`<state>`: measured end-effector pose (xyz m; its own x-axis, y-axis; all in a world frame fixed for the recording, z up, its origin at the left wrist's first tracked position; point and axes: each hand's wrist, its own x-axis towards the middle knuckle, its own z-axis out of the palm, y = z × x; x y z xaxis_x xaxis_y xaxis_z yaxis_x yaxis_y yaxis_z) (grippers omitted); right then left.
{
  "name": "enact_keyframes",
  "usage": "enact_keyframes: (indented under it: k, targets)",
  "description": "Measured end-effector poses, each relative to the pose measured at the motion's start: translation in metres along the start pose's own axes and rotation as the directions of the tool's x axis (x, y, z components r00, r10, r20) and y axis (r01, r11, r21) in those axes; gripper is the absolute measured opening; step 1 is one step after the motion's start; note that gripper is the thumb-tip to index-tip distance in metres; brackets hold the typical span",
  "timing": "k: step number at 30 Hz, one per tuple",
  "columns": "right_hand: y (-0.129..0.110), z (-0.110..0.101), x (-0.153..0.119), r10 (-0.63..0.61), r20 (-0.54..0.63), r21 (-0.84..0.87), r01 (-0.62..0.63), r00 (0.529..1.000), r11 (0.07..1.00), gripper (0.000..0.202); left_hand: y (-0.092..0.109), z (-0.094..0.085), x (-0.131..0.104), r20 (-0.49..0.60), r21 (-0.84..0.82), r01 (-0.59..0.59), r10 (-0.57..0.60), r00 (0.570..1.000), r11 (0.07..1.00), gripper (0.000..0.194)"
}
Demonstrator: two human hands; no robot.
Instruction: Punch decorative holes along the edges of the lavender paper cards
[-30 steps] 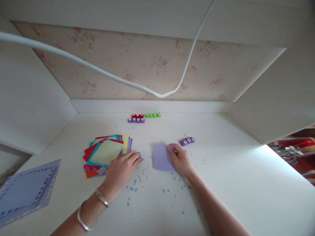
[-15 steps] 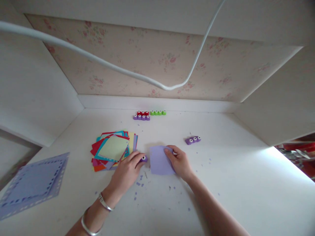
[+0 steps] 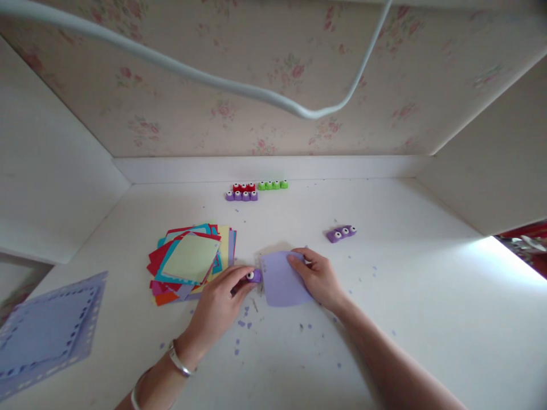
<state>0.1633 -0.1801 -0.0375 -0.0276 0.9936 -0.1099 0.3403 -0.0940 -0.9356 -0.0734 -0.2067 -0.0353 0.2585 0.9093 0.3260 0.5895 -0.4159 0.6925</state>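
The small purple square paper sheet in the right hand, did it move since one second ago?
Yes, left: the purple sheet is now closer to the pile of multicoloured paper sheets.

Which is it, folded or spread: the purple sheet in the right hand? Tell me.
Spread, it seems: the purple sheet shows one broad face, with no crease visible; the right hand holds its right side.

Paper pile point(image 3: 191, 259) left of a single sheet point(image 3: 284, 280), punch trio point(image 3: 342, 234) right (and farther back), punch rows point(image 3: 253, 197) rearmost
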Motion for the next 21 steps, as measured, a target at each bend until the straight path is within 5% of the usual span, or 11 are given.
enact_keyframes:
  k: [21]
  targets:
    - [-0.0007, 0.0001, 0.0005, -0.012, 0.013, -0.009, 0.012, 1.0, 1.0, 0.032, 0.0034, -0.0005, 0.0007, 0.012, 0.031, -0.058, 0.058, 0.998, 0.998, 0.02]
